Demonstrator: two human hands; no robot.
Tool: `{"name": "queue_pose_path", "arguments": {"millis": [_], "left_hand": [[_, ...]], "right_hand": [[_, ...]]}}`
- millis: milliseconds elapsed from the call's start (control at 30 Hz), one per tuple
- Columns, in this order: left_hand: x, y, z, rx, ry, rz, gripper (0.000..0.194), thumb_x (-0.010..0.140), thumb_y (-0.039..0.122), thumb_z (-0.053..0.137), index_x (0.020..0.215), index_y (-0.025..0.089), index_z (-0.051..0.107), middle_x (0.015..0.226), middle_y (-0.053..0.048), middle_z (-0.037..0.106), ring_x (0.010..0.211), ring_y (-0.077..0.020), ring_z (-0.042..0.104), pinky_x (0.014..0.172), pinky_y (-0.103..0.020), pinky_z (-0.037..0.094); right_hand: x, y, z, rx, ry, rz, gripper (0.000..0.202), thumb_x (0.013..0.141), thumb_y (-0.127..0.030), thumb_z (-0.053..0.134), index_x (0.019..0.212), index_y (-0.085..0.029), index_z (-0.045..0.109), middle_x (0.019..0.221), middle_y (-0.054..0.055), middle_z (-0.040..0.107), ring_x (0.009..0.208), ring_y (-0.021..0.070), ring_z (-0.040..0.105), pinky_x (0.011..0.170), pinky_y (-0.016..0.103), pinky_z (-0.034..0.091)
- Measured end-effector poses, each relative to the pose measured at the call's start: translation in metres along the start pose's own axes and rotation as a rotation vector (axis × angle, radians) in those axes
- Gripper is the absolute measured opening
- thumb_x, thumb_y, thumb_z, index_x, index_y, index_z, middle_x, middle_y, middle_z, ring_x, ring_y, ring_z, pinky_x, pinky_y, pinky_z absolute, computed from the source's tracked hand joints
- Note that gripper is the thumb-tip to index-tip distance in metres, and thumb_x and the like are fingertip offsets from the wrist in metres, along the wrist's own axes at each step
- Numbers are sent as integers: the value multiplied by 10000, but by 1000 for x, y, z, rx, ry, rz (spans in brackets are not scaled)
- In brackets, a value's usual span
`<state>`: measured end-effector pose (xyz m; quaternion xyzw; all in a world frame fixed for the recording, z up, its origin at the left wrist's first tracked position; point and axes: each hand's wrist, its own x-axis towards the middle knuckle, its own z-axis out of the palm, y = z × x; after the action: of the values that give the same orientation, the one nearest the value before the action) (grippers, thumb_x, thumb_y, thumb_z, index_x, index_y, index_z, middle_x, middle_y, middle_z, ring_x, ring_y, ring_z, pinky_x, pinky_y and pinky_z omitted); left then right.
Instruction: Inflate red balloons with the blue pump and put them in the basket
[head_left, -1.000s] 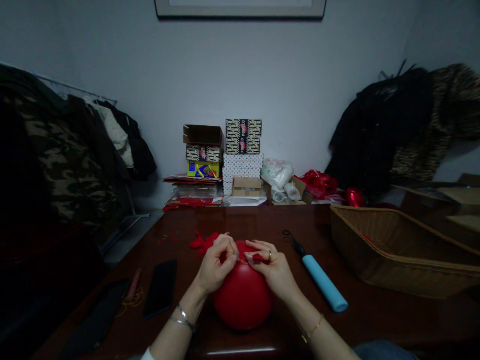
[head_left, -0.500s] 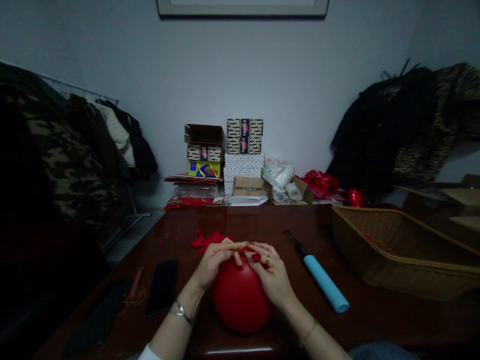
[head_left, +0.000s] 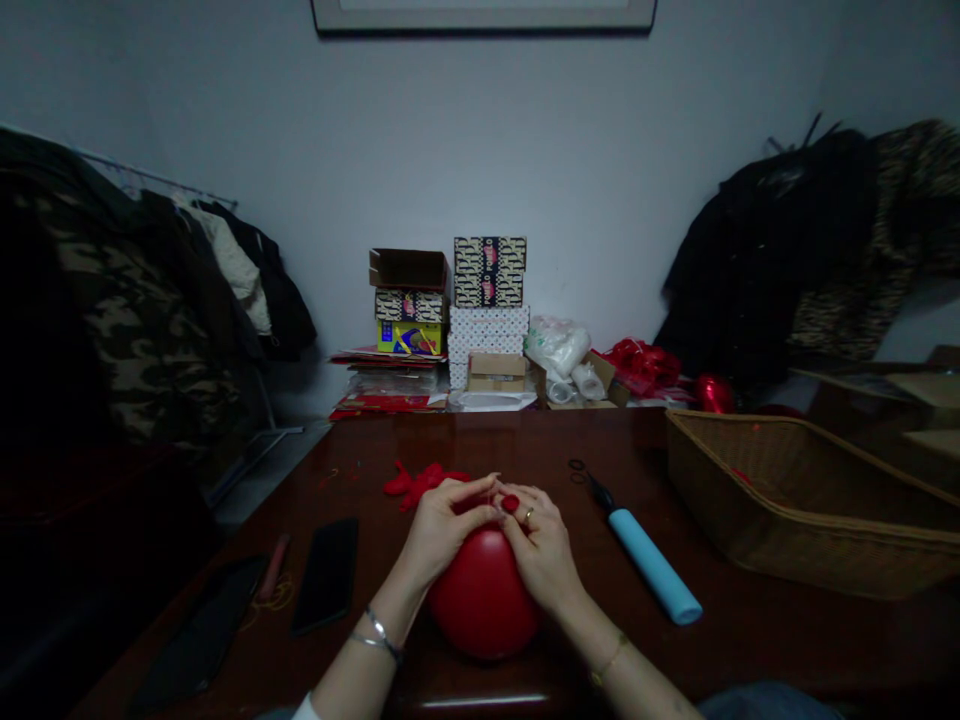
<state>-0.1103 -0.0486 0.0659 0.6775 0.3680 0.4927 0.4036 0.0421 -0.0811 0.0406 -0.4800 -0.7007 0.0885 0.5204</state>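
A round, inflated red balloon (head_left: 486, 598) sits at the near side of the table, below both my hands. My right hand (head_left: 538, 540) is closed around the balloon's neck, and the rolled red mouth shows above its fingers near a ring. My left hand (head_left: 444, 525) meets it from the other side, thumb and fingers pinched together at the neck. What lies between the left fingertips is too small to make out. Just behind the left hand lies a pile of limp red balloons (head_left: 420, 484).
To the right lies a light-blue hand pump (head_left: 654, 565) with a black nozzle, beside black rings (head_left: 576, 470) and a wicker basket (head_left: 817, 545). A black phone (head_left: 325, 575), a dark flat item (head_left: 202, 630) and yellow thread (head_left: 271, 594) lie left. Stacked boxes (head_left: 489, 330) stand behind the table.
My left fingers have drawn together into a pinch by the neck. The balloon's mouth has turned and shows more plainly above my right fingers.
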Motion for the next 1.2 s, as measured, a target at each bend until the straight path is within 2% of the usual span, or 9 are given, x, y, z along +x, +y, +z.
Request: {"name": "queue_pose_path", "arguments": {"millis": [133,267,400,500,600,733,833,967,1200], "left_hand": [[1,-6,-5,360,5,168,368,631,352,760,992,321,700,898,-46,676,868,-202,535,884,-414,416],[1,-10,-4,403,-11,232,184,689,336,719,871,311,734,845,-31,700,818,-201,506,821,-386,417],[-2,-13,3,472,92,285,114,749,327,667,820,263,729,784,-26,661,794,-184,526,807,-364,392],[-4,-11,6,549,136,363,131,816,306,591,828,243,705,780,-22,641,809,-180,521,837,-376,362],[-5,-10,5,596,74,429,202,863,275,523,995,269,676,792,-23,629,822,-179,500,841,-379,346],[-3,-15,1,633,-84,490,365,902,203,425,1213,337,562,748,-17,563,794,-174,469,793,-360,344],[-1,-18,-1,624,-162,499,414,904,167,392,1245,358,527,745,-13,500,786,-168,449,795,-353,340],[-2,-16,-3,570,-248,461,422,911,178,373,1268,363,499,786,-17,489,810,-166,443,802,-346,339],[-5,-3,-4,487,-277,376,398,909,189,349,1193,343,581,785,-25,497,802,-170,463,795,-335,368]], "right_hand": [[-1,-5,1,-76,-21,-30,210,827,-244,506,928,-282,686,1117,7,643,1082,235,492,1033,521,251],[-1,-8,1,-89,-58,-29,249,809,-204,508,978,-277,676,1154,13,626,1153,242,442,1072,523,161],[0,-4,-2,-29,-104,2,267,826,-231,495,1029,-289,660,1187,8,609,1165,237,443,1067,537,167],[1,5,-4,95,-145,38,271,833,-266,494,1055,-307,644,1200,5,601,1184,218,453,1045,505,260],[1,13,-6,214,-116,107,298,873,-299,432,1099,-259,623,1160,59,619,1129,203,515,981,450,372],[5,15,-13,287,-117,107,361,854,-340,501,1204,-269,551,1254,67,552,1186,193,463,1026,426,322],[12,13,-20,352,-226,47,327,843,-341,531,1165,-311,582,1278,29,539,1228,182,417,1054,407,282],[21,15,-25,435,-328,14,265,846,-382,524,1065,-296,647,1213,41,590,1164,191,487,1002,403,354],[26,18,-27,438,-235,34,189,793,-398,589,870,-263,696,1040,53,665,1144,219,493,993,433,342]]}}
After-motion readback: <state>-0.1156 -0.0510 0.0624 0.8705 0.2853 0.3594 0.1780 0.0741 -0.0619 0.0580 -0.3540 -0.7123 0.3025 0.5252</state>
